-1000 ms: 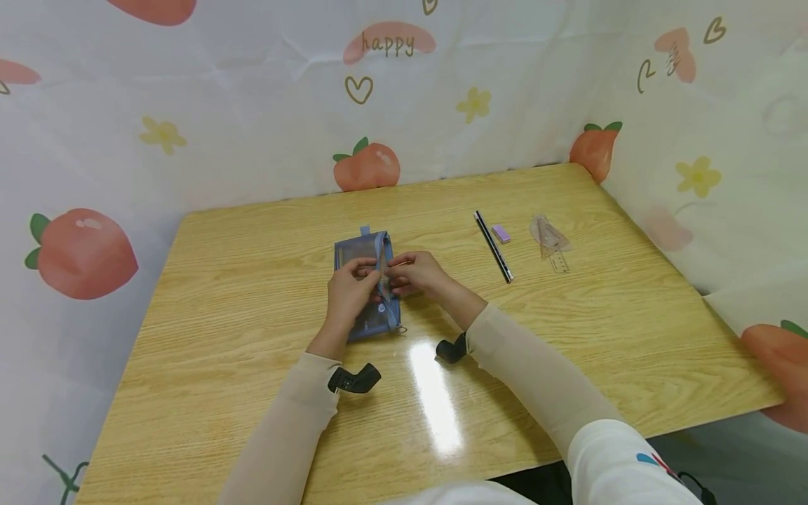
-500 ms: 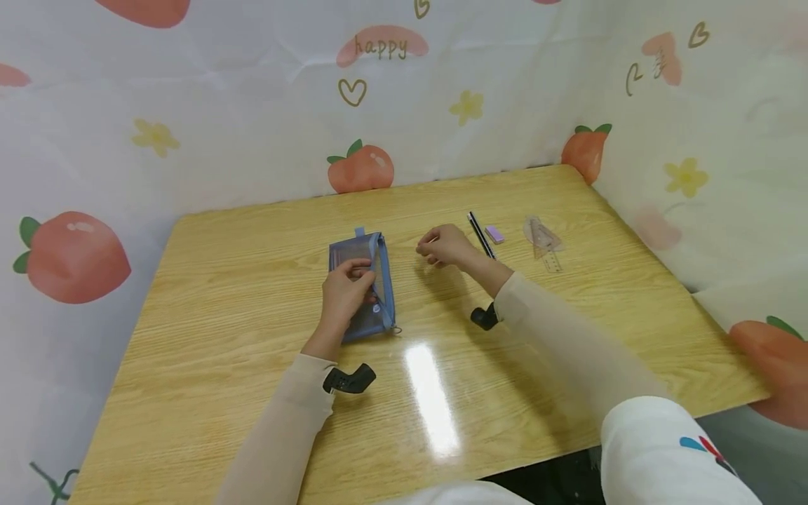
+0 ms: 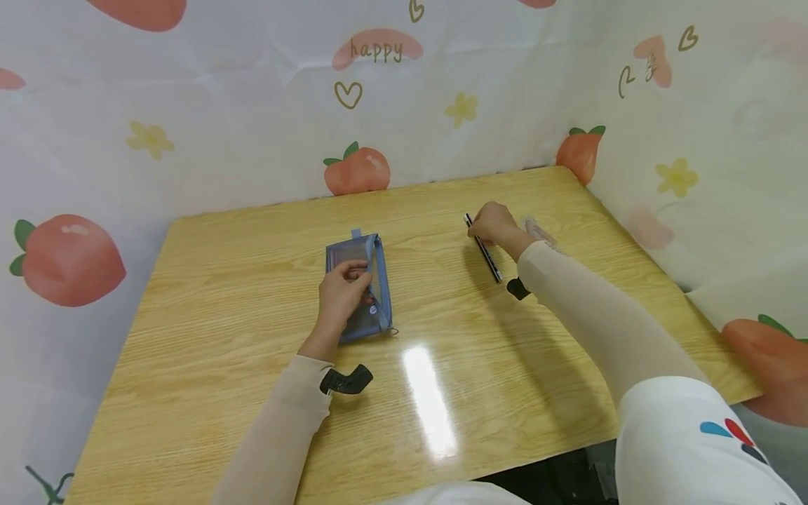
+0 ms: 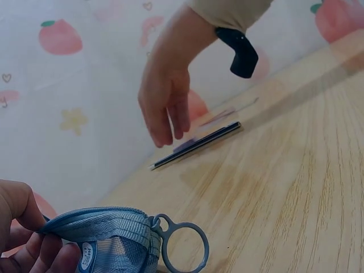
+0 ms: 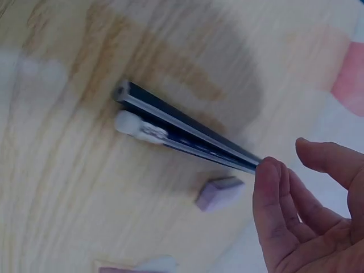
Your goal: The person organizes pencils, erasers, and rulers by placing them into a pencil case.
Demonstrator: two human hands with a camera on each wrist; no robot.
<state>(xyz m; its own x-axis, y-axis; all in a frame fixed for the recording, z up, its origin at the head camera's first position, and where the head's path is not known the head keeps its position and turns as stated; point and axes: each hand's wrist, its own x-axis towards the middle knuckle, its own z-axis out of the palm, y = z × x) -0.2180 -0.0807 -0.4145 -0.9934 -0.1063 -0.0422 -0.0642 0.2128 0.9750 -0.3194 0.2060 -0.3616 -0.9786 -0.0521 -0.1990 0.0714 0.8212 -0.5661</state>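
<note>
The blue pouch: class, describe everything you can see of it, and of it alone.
The blue pouch is oblong and looks like soft, see-through mesh with woven blue edging. A small tab sticks out at its far end; a blue-grey ring hangs at the near end, close to a pale oval label. It lies on the wooden table, its opening gaping along the right side, the edge pinched by the left hand. Its contents are unclear.

Wood-grain table (image 3: 240,294) stood against white peach-print backdrop (image 3: 252,119); "happy" lettering (image 3: 376,49) sat high. White light glare (image 3: 429,403) streaked table near front edge.
</note>
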